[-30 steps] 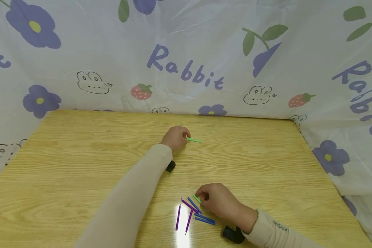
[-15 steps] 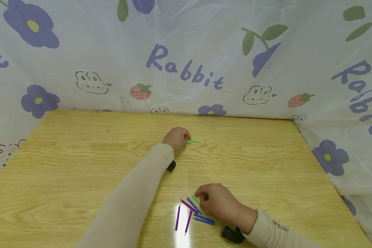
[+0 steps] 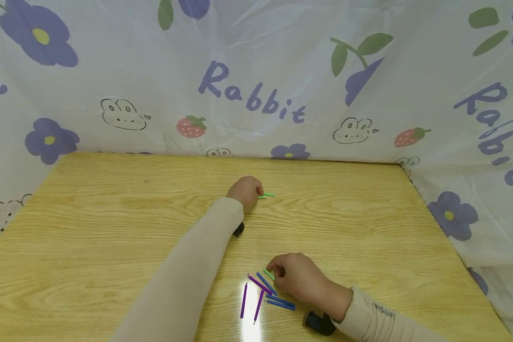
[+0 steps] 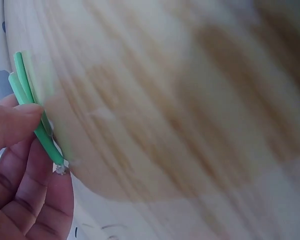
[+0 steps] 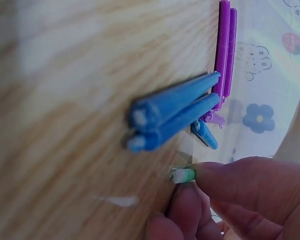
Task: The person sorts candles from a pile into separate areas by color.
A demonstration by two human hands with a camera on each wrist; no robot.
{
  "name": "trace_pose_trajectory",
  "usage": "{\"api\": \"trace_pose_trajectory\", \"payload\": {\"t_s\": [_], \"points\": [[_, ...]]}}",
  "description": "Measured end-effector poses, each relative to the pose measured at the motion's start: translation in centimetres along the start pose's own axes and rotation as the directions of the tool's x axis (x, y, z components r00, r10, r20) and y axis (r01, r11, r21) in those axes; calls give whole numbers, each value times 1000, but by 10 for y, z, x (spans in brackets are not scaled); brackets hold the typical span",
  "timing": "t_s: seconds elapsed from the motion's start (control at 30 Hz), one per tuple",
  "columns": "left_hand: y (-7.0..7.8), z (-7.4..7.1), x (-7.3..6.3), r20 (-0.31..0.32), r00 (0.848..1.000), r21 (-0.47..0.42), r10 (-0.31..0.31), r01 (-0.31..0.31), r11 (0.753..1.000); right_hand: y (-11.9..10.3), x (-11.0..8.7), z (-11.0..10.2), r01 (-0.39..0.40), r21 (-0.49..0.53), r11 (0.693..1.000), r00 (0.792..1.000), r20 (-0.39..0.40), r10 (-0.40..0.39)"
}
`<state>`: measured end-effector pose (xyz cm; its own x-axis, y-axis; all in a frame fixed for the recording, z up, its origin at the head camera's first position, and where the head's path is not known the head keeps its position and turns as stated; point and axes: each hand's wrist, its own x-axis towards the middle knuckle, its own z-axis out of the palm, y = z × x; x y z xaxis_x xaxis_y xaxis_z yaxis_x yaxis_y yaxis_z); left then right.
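Observation:
Far out over the table, my left hand (image 3: 246,192) pinches two slim green birthday candles (image 4: 44,127) between thumb and fingers. They lie nearly side by side, a pale wick at the lower end. Nearer the front, my right hand (image 3: 301,280) pinches another green candle (image 5: 184,175) by thumb and fingertip, close to the tabletop. Just left of that hand lies a loose group of blue candles (image 5: 175,102) and purple candles (image 3: 244,301). One purple candle lies close against a blue one. Most of the right hand's green candle is hidden by the fingers.
The wood-grain table (image 3: 111,228) reaches back to a white curtain (image 3: 256,128) printed with flowers, rabbits and strawberries. A dark strap-on device (image 3: 319,323) sits at the right wrist, and another (image 3: 238,230) at the left wrist. Light glares on the table's front.
Two green ends now show apart at my left fingers, where they looked like one or nearly joined before. That hand has shifted slightly right. My right hand and the loose candles look unchanged.

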<state>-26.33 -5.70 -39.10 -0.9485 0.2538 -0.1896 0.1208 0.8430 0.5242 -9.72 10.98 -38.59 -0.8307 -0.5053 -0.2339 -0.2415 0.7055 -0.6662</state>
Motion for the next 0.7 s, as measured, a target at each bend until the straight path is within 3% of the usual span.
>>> {"api": "trace_pose_trajectory", "payload": {"t_s": [0.7], "points": [[-2, -2, 2, 29, 1000, -11, 3, -2, 1000, 0, 0, 0, 7, 6, 1000, 1000, -1, -7]]}}
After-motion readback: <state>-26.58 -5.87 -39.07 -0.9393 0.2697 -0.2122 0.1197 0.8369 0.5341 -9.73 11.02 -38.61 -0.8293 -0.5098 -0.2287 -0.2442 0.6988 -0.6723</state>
